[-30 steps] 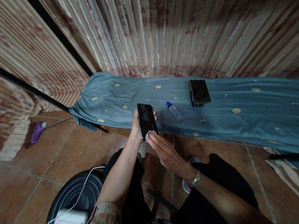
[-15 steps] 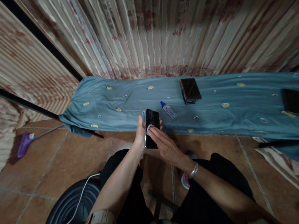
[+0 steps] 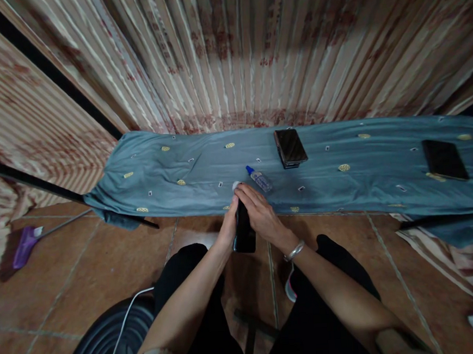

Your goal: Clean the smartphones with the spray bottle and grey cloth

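Observation:
My left hand (image 3: 227, 228) grips a black smartphone (image 3: 245, 235) along its left edge, above the gap between my knees. Over the phone's far end lies my right hand (image 3: 263, 214), its fingers pressing a small white wipe (image 3: 236, 185) against it. Only a bit of the wipe shows past the fingertips. Just beyond, a small clear bottle with a blue cap (image 3: 259, 179) lies on its side on the blue-green cloth (image 3: 205, 196).
A stack of dark flat devices (image 3: 290, 146) sits on the cloth, and another dark device (image 3: 445, 159) lies further right. Striped curtains (image 3: 211, 64) hang behind. On the tiled floor are a purple broom (image 3: 26, 246) and a black round basin (image 3: 113, 331) with a white cable across it.
My right hand has slid the wipe from the middle of the phone's screen up to its far end. The view has shifted slightly.

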`<action>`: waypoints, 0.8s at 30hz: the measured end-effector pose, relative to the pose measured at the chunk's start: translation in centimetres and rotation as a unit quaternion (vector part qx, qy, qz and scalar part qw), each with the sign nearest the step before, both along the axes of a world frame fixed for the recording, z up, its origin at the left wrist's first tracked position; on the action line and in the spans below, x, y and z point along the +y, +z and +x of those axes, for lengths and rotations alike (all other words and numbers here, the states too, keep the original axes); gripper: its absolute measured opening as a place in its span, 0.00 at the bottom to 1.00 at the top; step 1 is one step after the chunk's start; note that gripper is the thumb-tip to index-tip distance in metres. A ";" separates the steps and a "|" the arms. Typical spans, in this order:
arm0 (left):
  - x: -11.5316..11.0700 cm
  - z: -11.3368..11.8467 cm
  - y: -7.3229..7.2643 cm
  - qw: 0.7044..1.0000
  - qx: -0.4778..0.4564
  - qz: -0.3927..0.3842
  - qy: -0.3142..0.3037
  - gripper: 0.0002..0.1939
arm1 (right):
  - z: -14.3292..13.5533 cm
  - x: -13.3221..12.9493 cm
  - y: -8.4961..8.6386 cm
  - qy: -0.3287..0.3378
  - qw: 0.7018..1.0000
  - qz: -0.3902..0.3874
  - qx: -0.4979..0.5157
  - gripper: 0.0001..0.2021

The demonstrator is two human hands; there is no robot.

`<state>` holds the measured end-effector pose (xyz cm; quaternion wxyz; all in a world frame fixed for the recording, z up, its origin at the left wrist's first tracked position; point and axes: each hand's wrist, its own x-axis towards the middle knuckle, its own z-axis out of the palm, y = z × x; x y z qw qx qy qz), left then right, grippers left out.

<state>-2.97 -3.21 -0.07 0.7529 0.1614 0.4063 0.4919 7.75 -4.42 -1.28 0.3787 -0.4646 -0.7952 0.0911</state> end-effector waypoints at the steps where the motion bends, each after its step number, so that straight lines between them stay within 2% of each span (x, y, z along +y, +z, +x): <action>1: 0.0 -0.1 -0.1 1.000 0.009 0.006 -0.008 0.17 | 0.0 0.1 0.0 -0.004 1.000 -0.002 0.010 0.26; 7: -0.1 -0.6 -0.1 0.998 0.033 0.041 -0.034 0.12 | 0.2 0.4 -0.4 -0.028 0.998 -0.029 0.050 0.27; 13: 0.0 -1.2 0.6 0.999 0.025 -0.011 -0.043 0.14 | 0.7 0.7 -1.4 -0.034 0.990 -0.083 0.108 0.29; 18: 0.3 -1.4 2.0 0.992 0.030 -0.108 -0.058 0.18 | 0.5 0.7 -2.2 -0.045 0.979 -0.109 0.168 0.28; 24: 0.6 -1.6 2.9 0.993 0.016 -0.114 -0.041 0.19 | 0.2 0.8 -2.8 -0.068 0.960 -0.133 0.235 0.23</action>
